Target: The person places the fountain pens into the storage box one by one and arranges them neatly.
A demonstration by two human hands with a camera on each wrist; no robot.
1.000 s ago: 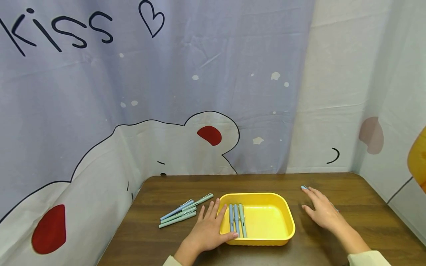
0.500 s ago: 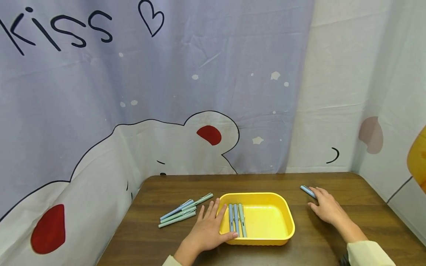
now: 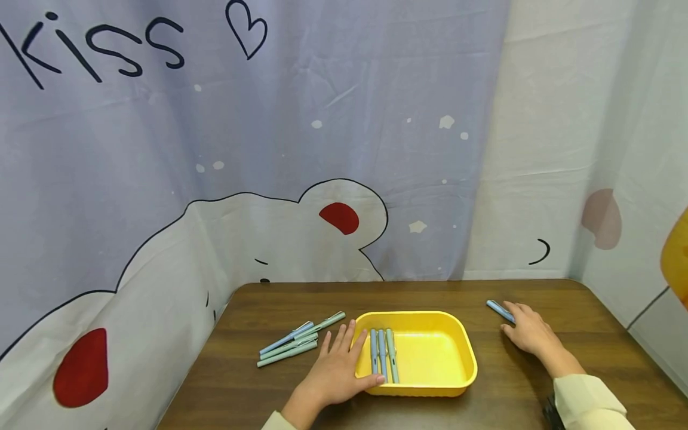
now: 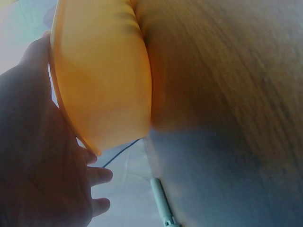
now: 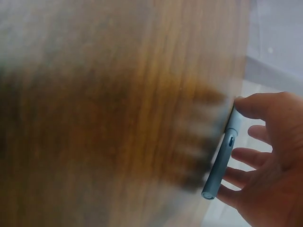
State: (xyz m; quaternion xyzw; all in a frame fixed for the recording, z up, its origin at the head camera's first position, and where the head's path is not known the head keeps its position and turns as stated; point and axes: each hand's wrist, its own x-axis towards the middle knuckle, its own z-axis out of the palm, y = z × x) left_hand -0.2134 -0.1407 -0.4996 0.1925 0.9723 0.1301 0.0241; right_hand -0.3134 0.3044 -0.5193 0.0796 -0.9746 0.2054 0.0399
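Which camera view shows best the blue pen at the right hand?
Right wrist: the blue pen appears largest there, almost its whole length visible. The head view shows it smaller, partly hidden by the right hand; the left wrist view lacks it.

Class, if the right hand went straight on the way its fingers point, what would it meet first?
Most likely the blue pen, lying just at the fingers of the right hand; they may already touch, which the views leave unclear.

"kiss" [image 3: 102,51] and heart [image 3: 247,30] on curtain [image 3: 344,77]
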